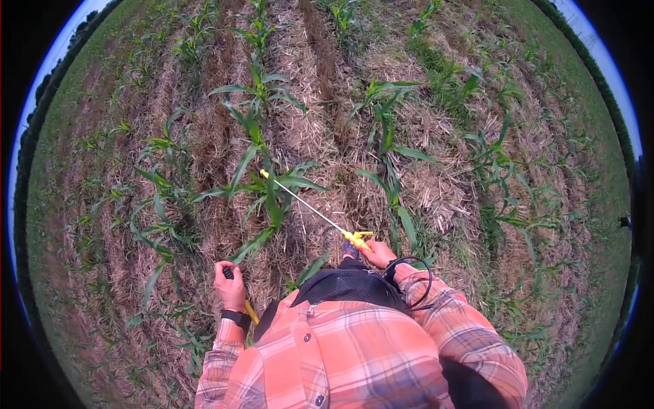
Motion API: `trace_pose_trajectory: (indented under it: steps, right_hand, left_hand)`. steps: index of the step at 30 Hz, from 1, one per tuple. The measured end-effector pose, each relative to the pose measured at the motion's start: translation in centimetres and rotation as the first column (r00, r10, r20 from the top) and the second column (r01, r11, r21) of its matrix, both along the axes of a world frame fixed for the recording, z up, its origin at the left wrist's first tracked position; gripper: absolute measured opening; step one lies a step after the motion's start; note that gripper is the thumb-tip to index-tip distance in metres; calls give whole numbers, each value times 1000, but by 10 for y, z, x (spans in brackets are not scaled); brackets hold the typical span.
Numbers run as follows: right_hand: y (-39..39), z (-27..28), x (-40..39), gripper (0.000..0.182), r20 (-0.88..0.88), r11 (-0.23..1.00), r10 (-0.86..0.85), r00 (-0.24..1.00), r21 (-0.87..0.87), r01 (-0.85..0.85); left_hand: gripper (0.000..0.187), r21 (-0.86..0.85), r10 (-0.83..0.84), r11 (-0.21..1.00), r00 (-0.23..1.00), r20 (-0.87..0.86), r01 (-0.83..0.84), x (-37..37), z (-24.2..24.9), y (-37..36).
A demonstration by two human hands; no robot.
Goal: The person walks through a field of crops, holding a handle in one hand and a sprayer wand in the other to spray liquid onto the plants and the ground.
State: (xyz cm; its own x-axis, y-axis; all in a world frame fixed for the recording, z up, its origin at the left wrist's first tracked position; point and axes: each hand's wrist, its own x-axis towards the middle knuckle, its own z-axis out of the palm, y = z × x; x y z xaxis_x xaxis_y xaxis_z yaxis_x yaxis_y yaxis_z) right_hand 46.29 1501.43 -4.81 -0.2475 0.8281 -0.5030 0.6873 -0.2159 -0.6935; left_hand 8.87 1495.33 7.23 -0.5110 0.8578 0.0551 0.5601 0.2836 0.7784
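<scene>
My right hand (pixel 379 254) is closed on the yellow trigger handle of a spray wand (pixel 310 208). The thin metal tube slants forward and left to a yellow nozzle (pixel 264 174), which overlaps the leaves of a young corn plant (pixel 274 204) in this view. A black hose (pixel 428 285) loops beside my right wrist. Lower left, my left hand (pixel 230 290) wraps round the black grip of a pump lever (pixel 252 313), whose yellow arm runs back beside my waist. The sprayer's tank is out of view.
Young corn plants stand in rows ahead, with one plant (pixel 390 163) right of the wand. Dry straw (pixel 303 112) covers the soil between them. Green weeds (pixel 443 71) grow at the upper right. A shoe tip (pixel 350 247) shows under the yellow handle.
</scene>
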Motion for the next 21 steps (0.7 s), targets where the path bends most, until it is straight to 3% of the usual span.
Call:
trace_pose_trajectory:
  steps: [3, 10, 11, 13, 14, 15, 17, 19, 21]
  right_hand:
    - [6, -24, 28, 33, 28, 993, -110, 994, 40, 108]
    - [22, -44, 95, 26, 23, 867, -482, 876, 162, 472]
    - [26, -31, 102, 26, -53, 817, -576, 816, -10, 576]
    - [28, -38, 120, 26, -45, 756, -654, 755, -13, 654]
    - [28, -52, 131, 26, -108, 696, -717, 689, -48, 716]
    - [26, -68, 141, 25, -164, 632, -772, 614, -89, 770]
    - [32, -46, 148, 23, -133, 544, -837, 532, -91, 834]
    - [34, -45, 162, 23, -213, 421, -901, 378, -216, 881]
    - [34, -56, 176, 24, -262, 341, -925, 277, -248, 907]
  left_hand:
    - [10, -9, -21, 1000, 997, -78, 20, 17, -2, 32]
    - [10, -29, -101, 995, 994, -40, 100, 52, -9, 91]
    - [10, -28, -107, 994, 993, -42, 106, 55, -5, 99]
    - [10, 46, -141, 989, 989, -49, 143, 63, 14, 109]
    - [11, 23, -134, 991, 991, 6, 133, 67, 30, 112]
    - [12, 70, -142, 987, 988, -55, 146, 66, 36, 114]
    - [12, 72, -144, 987, 989, -31, 146, 58, 50, 113]
    - [13, 60, -126, 991, 987, 103, 120, 45, 65, 104]
    - [14, 81, -58, 996, 985, 161, 45, 65, 122, 97]
